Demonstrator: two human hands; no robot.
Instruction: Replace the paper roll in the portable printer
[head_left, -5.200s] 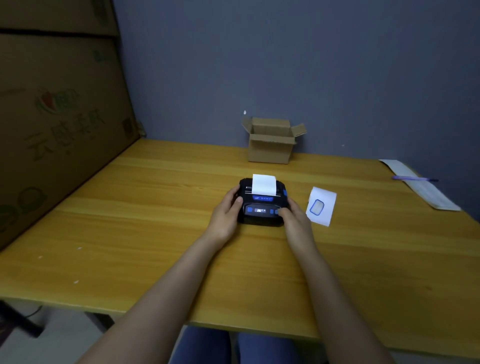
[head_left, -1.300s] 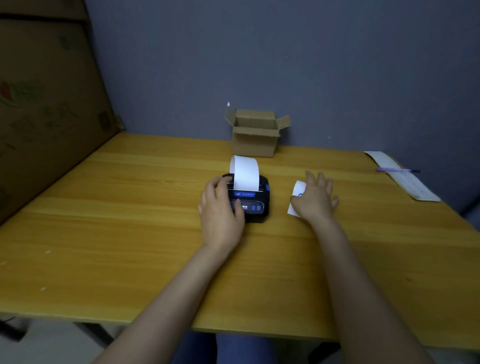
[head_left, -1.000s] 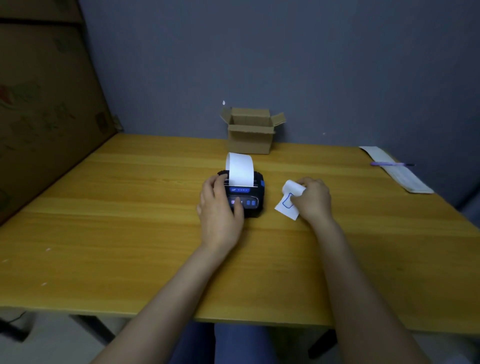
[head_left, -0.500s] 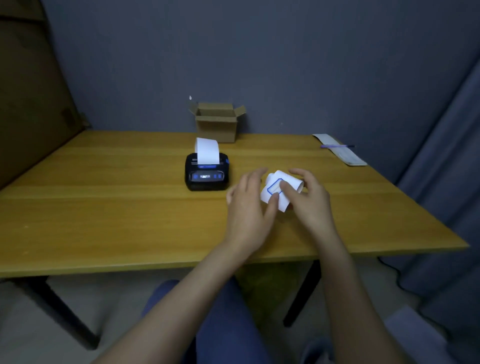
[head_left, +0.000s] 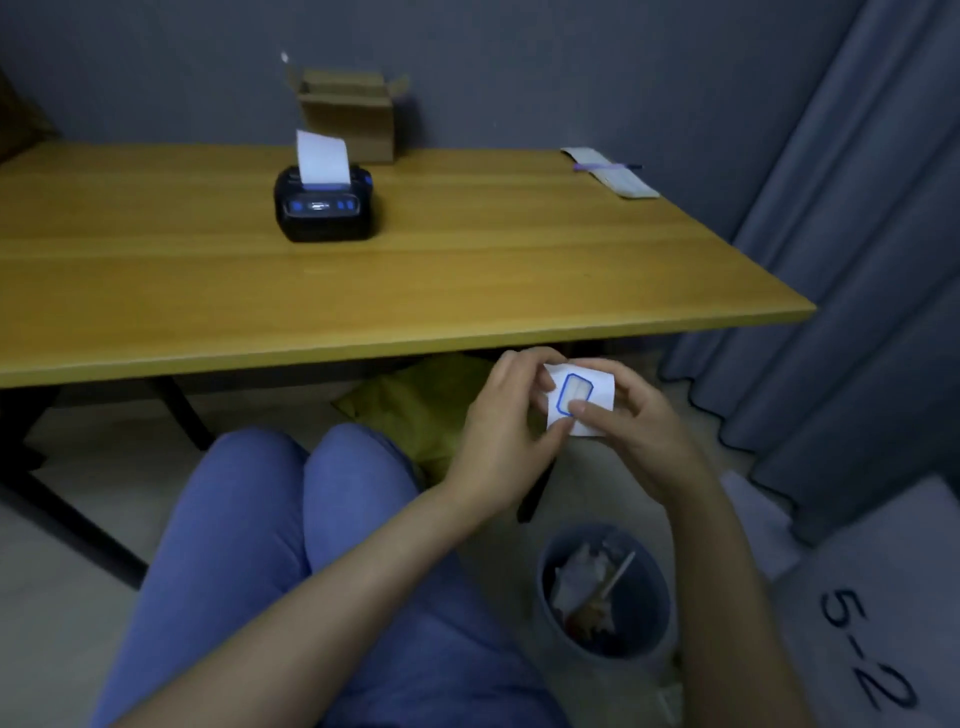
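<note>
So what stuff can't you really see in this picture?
All in the head view:
- Cardboard box: inside hidden by its front wall.
- Printer: roll hidden inside its casing.
- Paper slip: edges covered by left hand and right hand.
- Bin: contents too dim.

We look from head height steeply down, close over our hands (head_left: 561, 421), table (head_left: 467, 291) edge just beyond them.
</note>
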